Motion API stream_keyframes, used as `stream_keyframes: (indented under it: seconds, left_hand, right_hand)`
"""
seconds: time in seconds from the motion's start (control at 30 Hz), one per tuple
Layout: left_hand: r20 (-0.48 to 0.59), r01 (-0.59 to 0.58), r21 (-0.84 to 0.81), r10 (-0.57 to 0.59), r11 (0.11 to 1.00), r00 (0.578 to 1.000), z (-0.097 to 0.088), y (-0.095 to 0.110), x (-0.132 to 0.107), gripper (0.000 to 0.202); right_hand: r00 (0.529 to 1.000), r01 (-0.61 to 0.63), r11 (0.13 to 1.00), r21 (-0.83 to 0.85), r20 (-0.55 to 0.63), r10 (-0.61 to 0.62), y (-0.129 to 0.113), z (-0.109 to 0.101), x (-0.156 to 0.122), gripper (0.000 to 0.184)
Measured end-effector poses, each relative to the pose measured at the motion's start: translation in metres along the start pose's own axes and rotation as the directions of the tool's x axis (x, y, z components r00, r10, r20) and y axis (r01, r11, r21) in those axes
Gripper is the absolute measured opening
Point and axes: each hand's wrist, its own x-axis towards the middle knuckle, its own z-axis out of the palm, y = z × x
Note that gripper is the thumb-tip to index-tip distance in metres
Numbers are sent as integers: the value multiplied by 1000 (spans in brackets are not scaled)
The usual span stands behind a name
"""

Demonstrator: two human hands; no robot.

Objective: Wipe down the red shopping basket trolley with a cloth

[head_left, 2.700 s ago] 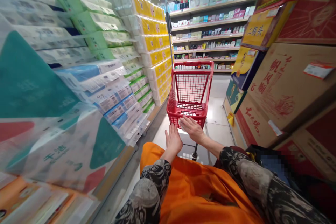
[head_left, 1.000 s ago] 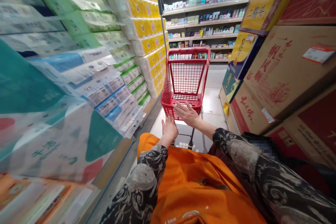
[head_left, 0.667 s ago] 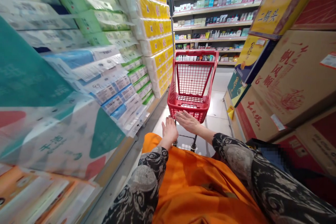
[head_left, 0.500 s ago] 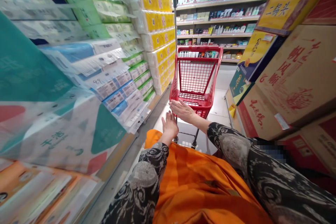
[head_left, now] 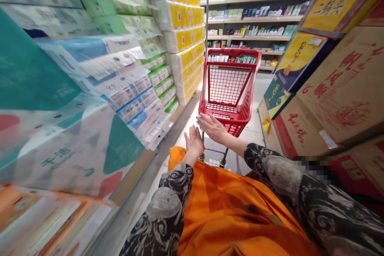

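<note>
The red shopping cart [head_left: 232, 52] sits straight ahead of me on the feed, in the middle of a narrow store aisle, with its wire basket just past the person's hands and its wheeled base [head_left: 213, 157] directly below them. The left hand [head_left: 194, 143] and right hand [head_left: 211, 127] are both fully open, with fingers spread and palms angled toward the cart, and neither has hold of anything. The right hand is higher, its fingertips reaching the lower back of the basket, though I can't tell from this angle whether they touch it. The left hand is lower, just beside the cart's rear frame, and stands a little apart from it. Since neither hand wraps around a bar, I'd read any contact as flat-handed at most.

The black-and-grey patterned sleeves [head_left: 169, 204] run back to an orange garment [head_left: 234, 212] that fills the bottom of my view. To the left, plastic-wrapped packs of toilet paper [head_left: 183, 20] are stacked high, with their printed labels facing the aisle, presumably so they can be read in passing. To the right, cardboard cartons [head_left: 345, 96] with red lettering form a matching wall, which leaves the cart a tiled lane [head_left: 255, 88] between them. Shelves of small boxes and bottles [head_left: 252, 18] close off the far end.
</note>
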Motion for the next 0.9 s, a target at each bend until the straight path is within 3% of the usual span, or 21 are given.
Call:
stream_keyframes:
  seconds: [0.1,0.3,0.4,0.5,0.6,0.77,0.9]
  left_hand:
    - [-21,-23,15,23,1000,1000,-3,1,-1,72]
    - [-43,-45,39,47,998,998,-9,-3,-6,72]
    - [-26,-43,66,45,997,999,-11,0,-5,72]
    - [3,-46,97,46,994,999,-14,7,-4,73]
    - [8,-52,112,51,992,999,-15,14,-6,74]
    - [-22,-89,124,92,988,995,-13,18,-10,74]
    - [-31,-92,112,96,989,995,-8,23,-10,72]
  right_hand:
    - [999,-17,1000,-9,48,18,-2,9,-2,38]
    - [978,-67,998,15,197,63,-16,22,-47,35]
    - [992,26,1000,13,123,-28,-12,5,-37,37]
    - [1000,25,1000,-13,15,-25,1,-11,-10,40]
    - [1000,15,1000,-9,22,-14,12,-14,-2,41]
    - [986,0,1000,-6,168,1,5,-1,-45,36]
    - [991,48,999,-17,129,-45,6,-9,-67,34]
